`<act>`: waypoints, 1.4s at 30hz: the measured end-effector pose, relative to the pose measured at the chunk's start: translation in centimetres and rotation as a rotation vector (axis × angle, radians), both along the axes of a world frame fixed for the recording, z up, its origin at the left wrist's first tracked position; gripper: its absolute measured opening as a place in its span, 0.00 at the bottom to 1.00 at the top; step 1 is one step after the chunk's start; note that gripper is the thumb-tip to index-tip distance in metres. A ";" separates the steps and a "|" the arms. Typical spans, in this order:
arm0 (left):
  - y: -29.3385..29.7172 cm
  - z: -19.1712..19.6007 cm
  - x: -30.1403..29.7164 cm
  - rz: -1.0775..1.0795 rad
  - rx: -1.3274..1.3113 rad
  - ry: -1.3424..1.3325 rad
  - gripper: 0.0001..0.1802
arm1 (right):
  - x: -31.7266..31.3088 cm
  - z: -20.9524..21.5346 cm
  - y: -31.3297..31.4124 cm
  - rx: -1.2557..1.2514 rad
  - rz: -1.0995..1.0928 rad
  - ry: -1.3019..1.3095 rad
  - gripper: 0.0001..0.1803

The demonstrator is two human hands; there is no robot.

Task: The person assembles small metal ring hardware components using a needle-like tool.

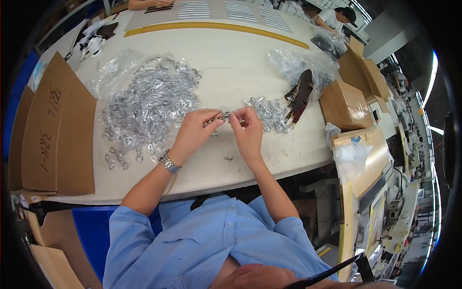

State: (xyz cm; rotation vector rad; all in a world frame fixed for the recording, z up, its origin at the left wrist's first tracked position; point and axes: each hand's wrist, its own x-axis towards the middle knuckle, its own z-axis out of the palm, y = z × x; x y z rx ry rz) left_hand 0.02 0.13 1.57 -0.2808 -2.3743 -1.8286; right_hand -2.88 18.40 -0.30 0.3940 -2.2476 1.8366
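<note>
Over the middle of the table, my left hand [194,131] and my right hand [248,131] meet with their fingertips pinched together. Between them is a small shiny metal clasp [226,115], partly hidden by the fingers. A thin dark edge shows at the left fingertips, too small to name. A large heap of metal clasps in clear plastic [151,101] lies to the left of my hands. Just beyond my right hand is a smaller group of similar clasps [272,113]. Dark brown strap-like pieces [301,95] lie beside that group.
Open cardboard boxes stand at the left [60,130] and right [345,103] of the table. A yellow ruler-like strip [216,27] runs across the far side. Crumpled clear plastic [298,65] lies at the far right. Beyond, another person [334,20] bends over work.
</note>
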 end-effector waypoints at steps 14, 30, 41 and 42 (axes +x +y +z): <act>-0.4 0.7 -0.3 0.058 0.246 -0.103 0.11 | 1.1 -1.0 2.3 -0.073 0.034 -0.178 0.06; -0.3 -0.1 0.1 -0.033 -0.004 -0.166 0.15 | 2.0 -0.3 2.2 -0.154 0.020 -0.139 0.06; -0.2 0.8 0.5 -0.216 0.238 -0.428 0.10 | 2.1 -0.3 1.8 -0.136 -0.057 0.018 0.09; -0.2 0.6 0.6 -0.212 0.236 -0.426 0.10 | 2.2 -0.3 1.6 -0.139 -0.052 0.019 0.09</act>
